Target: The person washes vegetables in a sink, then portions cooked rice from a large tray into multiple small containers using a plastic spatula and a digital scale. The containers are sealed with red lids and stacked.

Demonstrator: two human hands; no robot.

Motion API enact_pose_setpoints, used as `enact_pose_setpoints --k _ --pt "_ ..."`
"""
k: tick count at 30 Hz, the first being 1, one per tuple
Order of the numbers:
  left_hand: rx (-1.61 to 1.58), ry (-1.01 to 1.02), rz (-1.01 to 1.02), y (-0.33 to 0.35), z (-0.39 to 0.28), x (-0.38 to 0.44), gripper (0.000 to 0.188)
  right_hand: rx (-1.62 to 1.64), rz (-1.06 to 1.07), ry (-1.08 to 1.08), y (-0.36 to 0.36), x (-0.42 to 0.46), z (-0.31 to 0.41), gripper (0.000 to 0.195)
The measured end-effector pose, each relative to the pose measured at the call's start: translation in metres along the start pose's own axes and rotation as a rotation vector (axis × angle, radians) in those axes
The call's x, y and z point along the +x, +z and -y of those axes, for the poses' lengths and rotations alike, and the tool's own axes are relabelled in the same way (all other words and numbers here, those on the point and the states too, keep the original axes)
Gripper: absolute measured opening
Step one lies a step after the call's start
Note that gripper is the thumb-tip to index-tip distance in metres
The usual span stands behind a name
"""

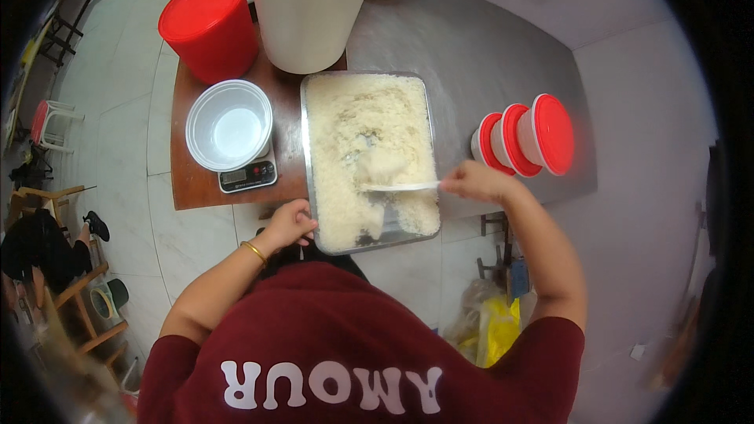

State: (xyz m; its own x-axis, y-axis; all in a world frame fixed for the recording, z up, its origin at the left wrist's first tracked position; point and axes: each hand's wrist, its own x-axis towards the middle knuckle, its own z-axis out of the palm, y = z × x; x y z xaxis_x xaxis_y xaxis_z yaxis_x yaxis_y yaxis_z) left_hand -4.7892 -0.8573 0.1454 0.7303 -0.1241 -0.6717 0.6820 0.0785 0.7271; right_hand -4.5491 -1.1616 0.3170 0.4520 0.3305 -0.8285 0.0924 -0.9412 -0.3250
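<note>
A metal tray (304, 129) holds a layer of pale, rice-like grains (377, 106), with bare metal showing near its front edge. My right hand (476, 181) grips the handle of a white scoop or paddle (406, 186) over the grains, which look blurred beside it. My left hand (293, 224) is at the tray's front left edge, thumb against the rim; whether it grips the rim I cannot tell. Left of the tray, a translucent plastic bowl (230, 125) sits on a digital kitchen scale (248, 178).
Behind stand a large white bucket (306, 17) and a red lidded bucket (209, 29). Several white tubs with red lids (552, 134) lean together at the right on the grey tabletop (459, 59). A person in black (44, 244) is at the far left.
</note>
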Motion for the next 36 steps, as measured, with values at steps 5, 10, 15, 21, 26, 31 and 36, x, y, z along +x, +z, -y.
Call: enact_pose_setpoints --k 5,10,15,21,26,31,36 --pt "0.016 0.010 0.010 0.001 0.000 0.000 0.013 -0.224 -0.182 -0.162 -0.003 -0.033 0.018 0.030" --pt "0.016 0.021 0.047 -0.002 -0.002 -0.002 0.011 -0.177 -0.666 -0.191 0.114 -0.062 0.014 0.038" --pt "0.023 0.076 0.121 -0.002 0.002 0.007 0.012 -0.181 -0.875 0.019 0.169 0.036 0.037 0.042" --pt "0.024 0.103 0.103 -0.005 0.005 0.008 0.012 -0.184 -0.959 -0.030 0.227 0.045 0.035 0.044" --pt "0.035 0.088 0.114 -0.003 0.006 0.006 0.016 -0.168 -0.913 0.010 0.243 0.020 -0.004 0.044" --pt "0.063 0.130 0.129 -0.002 0.002 0.008 0.016 -0.155 -0.898 0.085 0.208 0.041 0.038 0.043" --pt "0.045 0.075 0.114 -0.004 0.003 0.004 0.016 -0.418 -0.722 -0.002 0.183 -0.061 -0.016 0.050"
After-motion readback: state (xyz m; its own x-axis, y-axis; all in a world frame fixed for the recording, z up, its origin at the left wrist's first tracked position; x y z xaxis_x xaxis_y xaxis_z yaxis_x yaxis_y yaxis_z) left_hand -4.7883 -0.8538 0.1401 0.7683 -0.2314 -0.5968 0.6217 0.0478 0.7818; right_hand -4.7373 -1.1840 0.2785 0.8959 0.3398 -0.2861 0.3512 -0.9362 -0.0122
